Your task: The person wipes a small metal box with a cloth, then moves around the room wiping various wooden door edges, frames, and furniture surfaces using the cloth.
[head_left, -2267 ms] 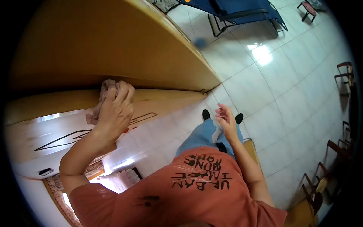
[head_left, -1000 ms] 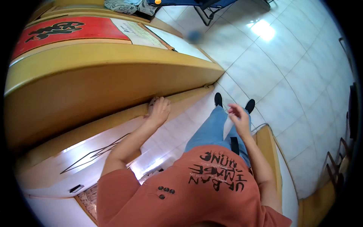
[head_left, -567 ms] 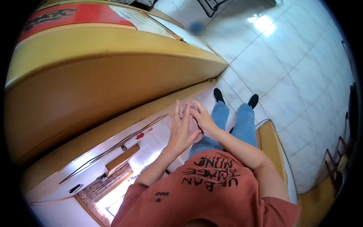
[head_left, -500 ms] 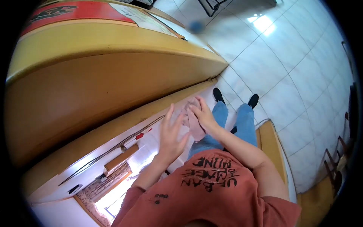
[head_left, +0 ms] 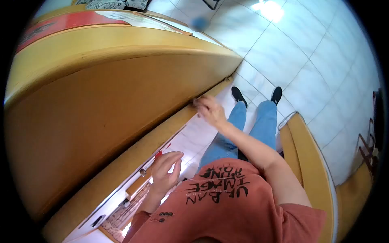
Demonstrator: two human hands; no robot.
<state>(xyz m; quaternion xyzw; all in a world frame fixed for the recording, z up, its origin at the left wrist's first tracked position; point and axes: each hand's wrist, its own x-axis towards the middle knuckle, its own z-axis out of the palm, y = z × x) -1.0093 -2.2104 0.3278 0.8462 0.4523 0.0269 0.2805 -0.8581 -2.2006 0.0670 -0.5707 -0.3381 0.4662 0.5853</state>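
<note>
Toward the far end of the wooden ledge [head_left: 133, 160], I have the right hand [head_left: 212, 112] curled and clamped on the cloth [head_left: 197, 102], slightly blurred. The cloth sits beside the dark seam where ledge meets panel; whether it presses the wood, I cannot tell. Only a small bunched bit shows past the fingertips, pointing up and left toward the brown panel [head_left: 101, 105] (my view hides the rest, so I cannot read its long axis). What I see of it is soft, crumpled and dull pinkish brown. My left hand [head_left: 165, 172] hovers lower left, fingers loosely extended, thumb apart from them.

Outward, the ledge is a smooth, narrow yellow-brown strip running diagonally from lower left to upper right. The panel above it is broad, flat and glossy, topped by a rounded yellow rim [head_left: 109, 44]. Pale, shiny, marbled tiles [head_left: 283, 52] spread past the blue jeans [head_left: 263, 121] and rust-red shirt [head_left: 221, 186].

Half a second ago I had the cloth hanging long from the right hand over the thighs, the left beside it; now it is at the ledge and the hands are well apart.
</note>
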